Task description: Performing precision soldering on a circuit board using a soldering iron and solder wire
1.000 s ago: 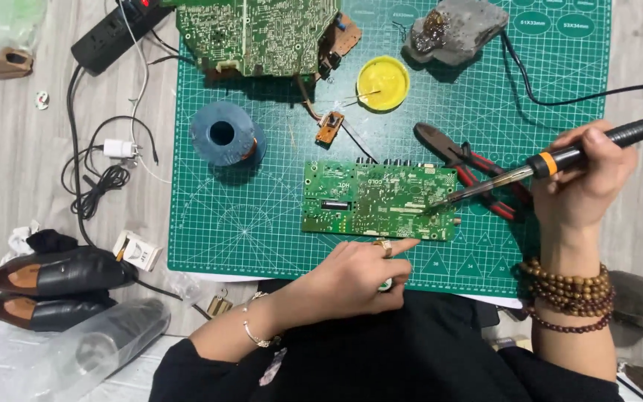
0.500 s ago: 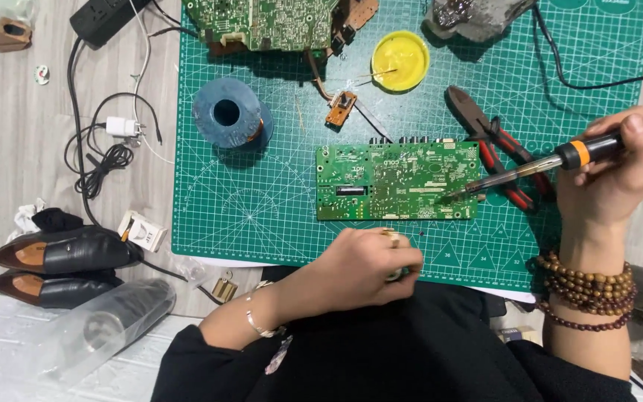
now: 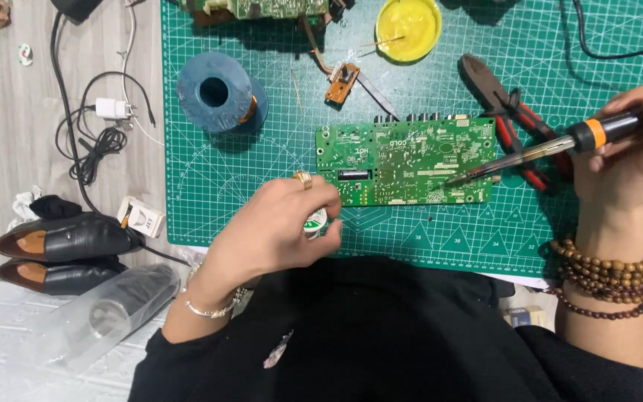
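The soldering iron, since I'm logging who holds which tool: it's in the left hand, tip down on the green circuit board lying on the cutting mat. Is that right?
Not quite. The soldering iron is in the right hand, not the left; the head view shows this. The left hand is closed around a small round white and green item by the board's near edge. The rest stands: the tip is down on the green circuit board on the cutting mat.

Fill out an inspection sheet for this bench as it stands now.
Surface: green cutting mat on a pale wooden top.
Job's things: green circuit board lying flat; soldering iron with its tip on the board's right part; small round item in the left hand.
Clutter: blue spool, yellow dish, red-handled pliers, black shoes.
Grippers: left hand closed on the round item; right hand gripping the iron.
Cables: black cords coiled left of the mat.
Surroundings: nothing seen.
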